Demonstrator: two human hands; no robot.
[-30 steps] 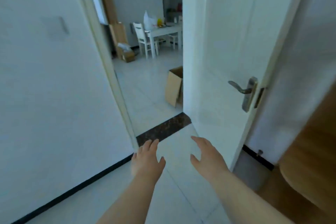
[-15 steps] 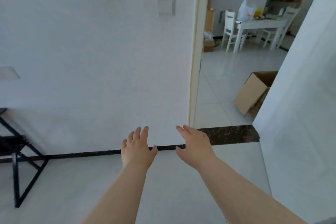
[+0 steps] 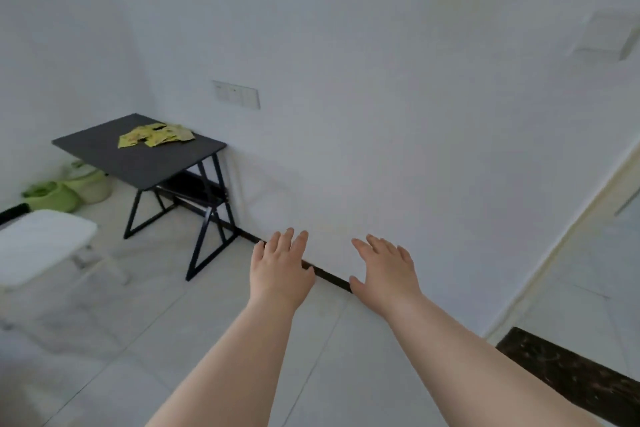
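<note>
My left hand [image 3: 280, 267] and my right hand [image 3: 386, 269] are stretched out in front of me, palms down, fingers straight and slightly spread. Both hold nothing and hover over the pale tiled floor in front of a white wall [image 3: 381, 114]. To the left, a small dark table [image 3: 138, 158] on black crossed legs stands against the wall. Several yellow-green packets [image 3: 154, 136] lie in a loose pile on its top.
A white chair seat [image 3: 38, 243] sits at the left edge. Green and cream bags [image 3: 69, 189] lie on the floor behind the table. A socket strip [image 3: 236, 94] is on the wall. The door frame [image 3: 571, 243] and dark threshold [image 3: 568, 374] are at the right.
The view has swung left, away from the open doorway and door. The dark table, chair and bags have come into sight. Both hands stay stretched out and empty.
</note>
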